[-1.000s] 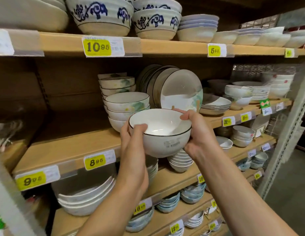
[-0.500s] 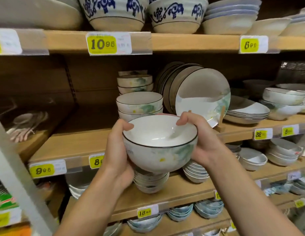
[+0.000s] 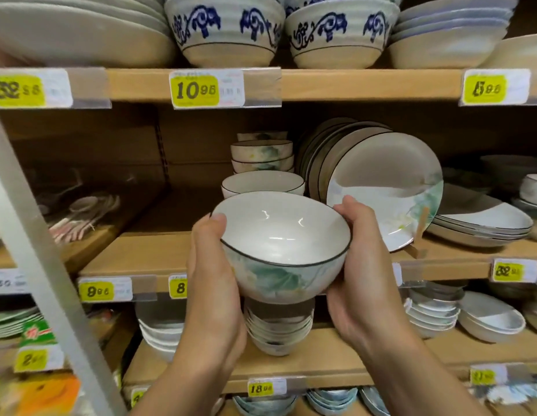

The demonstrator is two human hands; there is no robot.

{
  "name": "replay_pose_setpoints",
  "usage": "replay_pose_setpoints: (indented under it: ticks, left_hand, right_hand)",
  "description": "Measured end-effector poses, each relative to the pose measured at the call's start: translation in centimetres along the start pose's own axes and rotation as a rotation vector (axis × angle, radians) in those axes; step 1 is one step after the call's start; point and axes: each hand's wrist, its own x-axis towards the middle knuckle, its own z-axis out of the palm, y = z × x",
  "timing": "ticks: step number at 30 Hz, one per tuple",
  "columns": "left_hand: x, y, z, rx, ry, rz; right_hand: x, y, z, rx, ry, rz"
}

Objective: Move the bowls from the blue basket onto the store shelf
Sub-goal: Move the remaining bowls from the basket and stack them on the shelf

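Observation:
A white bowl (image 3: 279,247) with a dark rim and a green leaf print is held up in front of the middle wooden shelf (image 3: 147,253). My left hand (image 3: 213,280) cups its left side with the thumb on the rim. My right hand (image 3: 366,265) grips its right side, thumb over the rim. Just behind it on the shelf stand stacks of matching bowls (image 3: 262,181). The blue basket is out of view.
Upright plates (image 3: 381,187) lean on a wooden stand right of the bowl stacks. Blue-patterned bowls (image 3: 225,28) fill the top shelf. More bowl stacks (image 3: 279,328) sit on the shelf below. A grey metal upright (image 3: 36,250) slants across the left. Spoons (image 3: 78,217) lie at left.
The view has shifted left and closer to the shelf. The bowl in both hands has tilted so its opening faces me more and it sits nearer the matching stacks.

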Motion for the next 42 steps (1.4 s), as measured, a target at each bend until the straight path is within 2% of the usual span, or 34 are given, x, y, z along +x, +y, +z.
replay_pose_setpoints:
  ticks: [6,13,18,21,28,35,42]
  left_hand:
    - [4.6,2.8,1.2,0.065,0.003,0.099]
    - [11.6,4.4,2.0,0.408,-0.003,0.246]
    - [14.3,3.1,1.7,0.658,0.009,0.297]
    - [15.2,1.8,1.0,0.722,0.012,0.281]
    - [16.4,-0.7,0.1,0.683,0.004,0.223]
    - [16.7,-2.1,-0.1,0.638,0.096,0.148]
    - [16.8,-2.3,-0.2,0.652,0.108,0.164]
  right_hand:
    - [1.7,-2.1,1.9,-0.261,-0.234,-0.257]
    - [9.8,-4.8,5.8,-0.432,-0.082,-0.393]
    - [12.5,-3.4,6.4,-0.521,0.030,-0.397]
    - [13.2,-2.2,5.9,-0.602,0.064,-0.376]
    - [14.1,-0.3,4.9,-0.619,0.067,-0.296]
    - [14.3,0.9,4.7,-0.592,0.068,-0.229]
    - [14.5,1.3,4.6,-0.569,0.066,-0.185]
